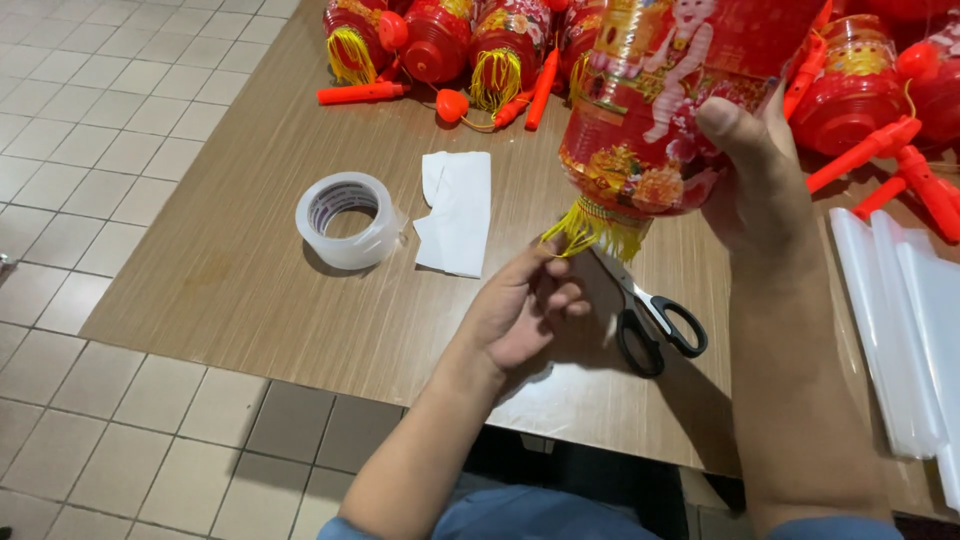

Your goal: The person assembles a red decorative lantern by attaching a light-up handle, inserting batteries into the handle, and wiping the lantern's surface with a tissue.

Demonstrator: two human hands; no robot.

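One glossy red lantern (660,100), fringed.

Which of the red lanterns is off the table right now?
The red lantern in the right hand, held above the scissors; the rest lie on the table.

The round plastic lantern (655,110) at the upper centre of the frame is glossy red, printed with a pale pink child figure, gold bands and orange-and-pink flowers; its short tassel fringe (597,232) is bright yellow; the heap of similar lanterns (440,40) along the top edge is red with yellow tassels and gold print; the plastic stick handles (362,93) beside them are orange-red; the roll of packing tape (347,220) left of centre is clear with a white core; the folded paper sheet (455,212) is plain white; the metal scissors (650,315) have black loop handles and silver blades; the laminate table top (240,270) is tan with fine wood grain; the stack of plastic sleeves (900,330) at the right edge is translucent white; the floor tiles (90,130) are pale beige with grey grout.
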